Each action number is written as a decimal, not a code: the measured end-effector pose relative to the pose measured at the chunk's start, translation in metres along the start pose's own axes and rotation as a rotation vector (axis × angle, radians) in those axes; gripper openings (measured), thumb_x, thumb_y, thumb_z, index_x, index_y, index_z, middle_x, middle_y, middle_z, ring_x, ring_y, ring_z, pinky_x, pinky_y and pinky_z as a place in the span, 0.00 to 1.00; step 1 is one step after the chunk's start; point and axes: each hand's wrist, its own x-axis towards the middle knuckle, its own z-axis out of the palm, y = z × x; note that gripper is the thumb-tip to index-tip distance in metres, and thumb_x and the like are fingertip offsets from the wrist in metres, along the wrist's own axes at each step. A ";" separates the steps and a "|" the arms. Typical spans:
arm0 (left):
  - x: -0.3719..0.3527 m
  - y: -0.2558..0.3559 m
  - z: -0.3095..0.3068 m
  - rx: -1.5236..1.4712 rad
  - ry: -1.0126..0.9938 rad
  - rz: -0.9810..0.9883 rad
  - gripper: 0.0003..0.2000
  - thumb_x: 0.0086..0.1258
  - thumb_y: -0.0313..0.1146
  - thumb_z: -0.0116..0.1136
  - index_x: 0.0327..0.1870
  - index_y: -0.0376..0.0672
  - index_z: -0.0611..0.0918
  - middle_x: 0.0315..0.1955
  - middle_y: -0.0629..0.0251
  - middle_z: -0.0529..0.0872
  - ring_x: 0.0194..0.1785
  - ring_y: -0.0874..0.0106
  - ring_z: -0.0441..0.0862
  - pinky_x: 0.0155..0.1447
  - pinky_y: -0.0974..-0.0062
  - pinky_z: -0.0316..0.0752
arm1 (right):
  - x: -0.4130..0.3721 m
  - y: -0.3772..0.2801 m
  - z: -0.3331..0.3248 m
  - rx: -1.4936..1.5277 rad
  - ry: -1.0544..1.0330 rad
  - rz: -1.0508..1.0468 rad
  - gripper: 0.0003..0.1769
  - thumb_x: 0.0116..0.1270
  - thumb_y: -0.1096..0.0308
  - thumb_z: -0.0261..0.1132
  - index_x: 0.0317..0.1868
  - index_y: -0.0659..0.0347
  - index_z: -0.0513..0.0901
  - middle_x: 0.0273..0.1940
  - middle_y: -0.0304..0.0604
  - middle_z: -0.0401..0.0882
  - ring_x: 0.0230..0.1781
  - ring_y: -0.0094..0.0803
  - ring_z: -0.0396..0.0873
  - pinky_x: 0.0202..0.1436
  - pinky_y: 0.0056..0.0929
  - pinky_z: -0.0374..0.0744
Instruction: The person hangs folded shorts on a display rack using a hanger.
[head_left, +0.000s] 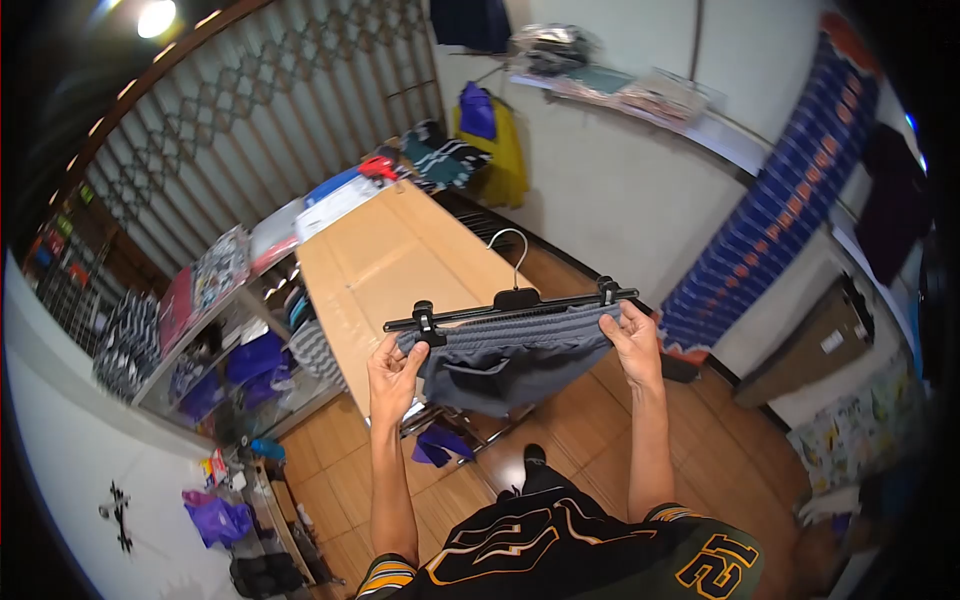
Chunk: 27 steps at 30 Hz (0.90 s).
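Dark grey shorts (pixel 500 375) with a gathered waistband hang from a black clip hanger (pixel 515 299) whose metal hook points up and away from me. My left hand (pixel 397 375) pinches the left end of the waistband, just under the left clip. At the other end, my right hand (pixel 634 342) grips the waistband's right corner beneath the right clip. Both arms reach forward, holding the shorts stretched level between them. The fingers behind the fabric are partly hidden.
Beyond the shorts stands a long table with a tan top (pixel 385 255). Shelves with folded clothes (pixel 220 265) line the left. A blue patterned roll (pixel 770 215) leans at the right, near hanging brown trousers (pixel 815 335). A wall shelf (pixel 735 145) holds packed garments.
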 end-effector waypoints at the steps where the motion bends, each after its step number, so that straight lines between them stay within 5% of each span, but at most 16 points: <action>1: -0.002 0.005 0.014 -0.009 -0.051 -0.025 0.15 0.71 0.26 0.65 0.57 0.34 0.80 0.36 0.73 0.85 0.39 0.87 0.77 0.43 0.88 0.70 | -0.014 -0.009 -0.015 -0.029 0.026 -0.019 0.16 0.69 0.70 0.70 0.52 0.70 0.81 0.43 0.44 0.87 0.41 0.21 0.81 0.48 0.20 0.78; 9: -0.022 -0.026 0.159 -0.133 -0.401 -0.116 0.10 0.70 0.28 0.66 0.49 0.36 0.83 0.37 0.73 0.86 0.38 0.87 0.78 0.43 0.88 0.71 | -0.139 -0.061 -0.142 -0.100 0.395 -0.077 0.16 0.67 0.70 0.72 0.53 0.66 0.82 0.43 0.38 0.86 0.39 0.18 0.79 0.45 0.20 0.76; 17: -0.122 -0.053 0.362 -0.161 -0.782 -0.191 0.08 0.71 0.31 0.66 0.45 0.36 0.85 0.32 0.80 0.82 0.34 0.89 0.71 0.38 0.87 0.66 | -0.301 -0.120 -0.276 -0.252 0.857 -0.001 0.17 0.69 0.71 0.69 0.56 0.68 0.80 0.42 0.39 0.86 0.39 0.18 0.78 0.45 0.21 0.75; 22: -0.210 -0.090 0.490 -0.267 -1.000 -0.245 0.09 0.73 0.29 0.61 0.49 0.35 0.84 0.39 0.73 0.86 0.40 0.82 0.78 0.48 0.81 0.72 | -0.413 -0.137 -0.351 -0.221 1.045 -0.039 0.20 0.70 0.72 0.67 0.60 0.68 0.76 0.48 0.39 0.85 0.47 0.21 0.79 0.55 0.24 0.74; 27: -0.298 -0.089 0.600 -0.290 -1.221 -0.261 0.09 0.73 0.28 0.61 0.50 0.35 0.84 0.41 0.68 0.87 0.44 0.80 0.79 0.53 0.78 0.73 | -0.517 -0.149 -0.411 -0.307 1.330 -0.039 0.24 0.68 0.68 0.70 0.61 0.69 0.76 0.44 0.39 0.84 0.44 0.22 0.78 0.49 0.24 0.76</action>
